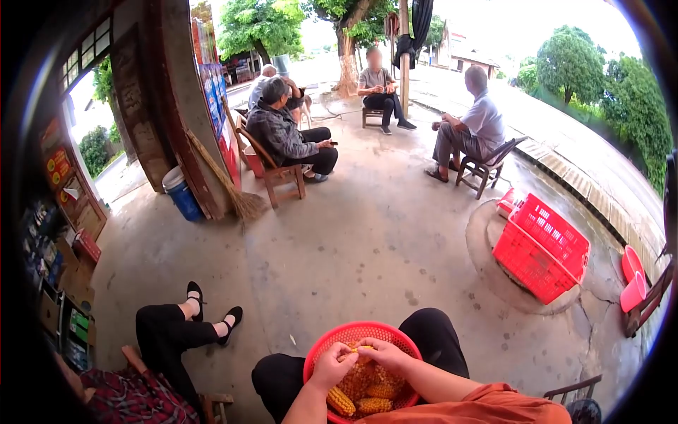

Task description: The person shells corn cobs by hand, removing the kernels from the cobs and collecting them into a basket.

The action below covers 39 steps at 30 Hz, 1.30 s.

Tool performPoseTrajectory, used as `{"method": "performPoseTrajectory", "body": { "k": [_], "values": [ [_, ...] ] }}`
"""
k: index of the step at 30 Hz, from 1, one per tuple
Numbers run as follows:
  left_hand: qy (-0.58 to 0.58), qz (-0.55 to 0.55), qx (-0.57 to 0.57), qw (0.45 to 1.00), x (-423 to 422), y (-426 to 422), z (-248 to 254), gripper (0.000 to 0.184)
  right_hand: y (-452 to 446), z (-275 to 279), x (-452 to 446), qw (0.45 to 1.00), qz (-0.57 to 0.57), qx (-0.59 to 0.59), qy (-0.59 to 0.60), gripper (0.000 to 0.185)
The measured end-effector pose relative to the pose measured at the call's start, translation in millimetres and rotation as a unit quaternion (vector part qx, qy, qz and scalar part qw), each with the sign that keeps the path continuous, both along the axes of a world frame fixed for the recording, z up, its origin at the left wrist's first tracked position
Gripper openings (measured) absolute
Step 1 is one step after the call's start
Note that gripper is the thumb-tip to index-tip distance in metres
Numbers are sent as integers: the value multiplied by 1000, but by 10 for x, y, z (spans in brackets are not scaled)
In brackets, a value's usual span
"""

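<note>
A red plastic basket (316, 357) with a perforated rim rests on my lap between my knees. Inside lie several yellow corn cobs (340, 401) and what look like loose kernels (357, 381). Above the basket, my left hand (333, 366) and my right hand (385, 353) meet with fingers closed around one ear of corn (363, 348). Only a small strip of that ear shows between the fingers; the rest is hidden.
A person in a plaid shirt (134, 396) sits close on my left, legs stretched out. Several people sit on chairs farther ahead. A red crate (540, 247) stands at right, near red basins (633, 290). A broom (236, 194) and blue bucket (182, 194) lean by the doorway.
</note>
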<state>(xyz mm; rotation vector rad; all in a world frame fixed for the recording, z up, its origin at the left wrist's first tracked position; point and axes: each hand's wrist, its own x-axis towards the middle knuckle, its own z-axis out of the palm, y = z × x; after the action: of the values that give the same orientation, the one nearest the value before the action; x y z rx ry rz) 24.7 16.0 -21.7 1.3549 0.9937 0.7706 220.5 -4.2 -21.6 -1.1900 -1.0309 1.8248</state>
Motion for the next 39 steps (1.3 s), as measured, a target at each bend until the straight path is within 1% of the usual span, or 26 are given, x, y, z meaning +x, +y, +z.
{"method": "performPoseTrajectory", "body": {
  "k": [2, 4, 9, 11, 12, 13, 14, 15, 16, 17, 18, 19, 20, 22, 24, 26, 27, 31, 33, 34, 36, 37, 39],
  "values": [
    [-12, 2, 3, 1000, -7, -3, -61, 19, -17, -8, -16, 1000, -10, -2, 7, 28],
    [-35, 0, -22, 999, -17, 6, -50, 16, -8, 34, -18, 1000, -3, -2, -2, 28],
    [-13, 15, -9, 1000, 10, -12, 13, 10, -10, 75, -37, 1000, 0, -6, 6, 27],
    [37, 26, 43, 998, 8, -19, 40, 12, 1, 29, -37, 1000, -2, -4, -9, 28],
    [37, 38, 54, 997, 31, -44, 169, 12, 20, -26, -28, 999, 2, 26, -32, 28],
    [27, 37, 73, 996, 26, -23, 92, 12, 26, -101, -19, 999, 2, 27, -18, 29],
    [51, 41, 99, 993, 34, -19, 120, 12, 8, -71, -25, 1000, -16, 16, -19, 29],
    [30, 39, 102, 994, 32, 5, 56, 11, 14, 3, -19, 1000, -8, 2, -4, 29],
    [30, 43, 115, 992, 29, 12, 5, 11, 0, 8, -48, 999, -35, 4, 8, 28],
    [30, 45, 103, 993, 28, 5, -19, 11, -5, -58, -47, 999, -33, 12, 31, 29],
    [39, 45, 94, 994, 35, -10, 112, 11, -14, 1, -59, 998, -36, 6, 53, 27],
    [-10, 40, 26, 999, 40, -13, 123, 11, -33, 36, -71, 998, -40, 19, 37, 25],
    [-6, 44, 17, 999, 40, -8, 112, 11, -35, 67, -74, 999, -37, 32, 25, 24],
    [69, 58, 120, 989, 41, 0, 113, 9, -46, 77, -84, 998, -20, 60, -2, 24],
    [64, 52, 100, 992, 22, 4, 144, 10, -48, 117, -94, 998, -22, 54, -4, 24],
    [45, 55, 98, 993, 26, 18, 113, 11, -33, 153, -82, 998, -37, 50, 6, 24],
    [41, 63, 121, 990, 33, 22, 94, 15, -19, 154, -41, 1000, -17, 20, 12, 21],
    [9, 71, 105, 992, 18, 25, 38, 18, -15, 184, -34, 999, -22, 4, 33, 21],
    [10, 50, 50, 997, -8, 19, 62, 19, -11, 166, -24, 999, -28, 2, 47, 23],
    [10, 50, 49, 997, -15, 21, 59, 19, -14, 166, -28, 999, -28, 1, 47, 23],
    [11, 39, 41, 998, -22, 28, 56, 20, -21, 169, -37, 997, -29, 64, 34, 26],
    [11, 39, 41, 998, -25, 33, 52, 20, -19, 148, -31, 997, -28, 64, 34, 26],
    [-11, 24, 36, 999, -31, 43, 43, 15, -9, 120, -19, 988, -7, 150, -26, 32]
  ]
}}
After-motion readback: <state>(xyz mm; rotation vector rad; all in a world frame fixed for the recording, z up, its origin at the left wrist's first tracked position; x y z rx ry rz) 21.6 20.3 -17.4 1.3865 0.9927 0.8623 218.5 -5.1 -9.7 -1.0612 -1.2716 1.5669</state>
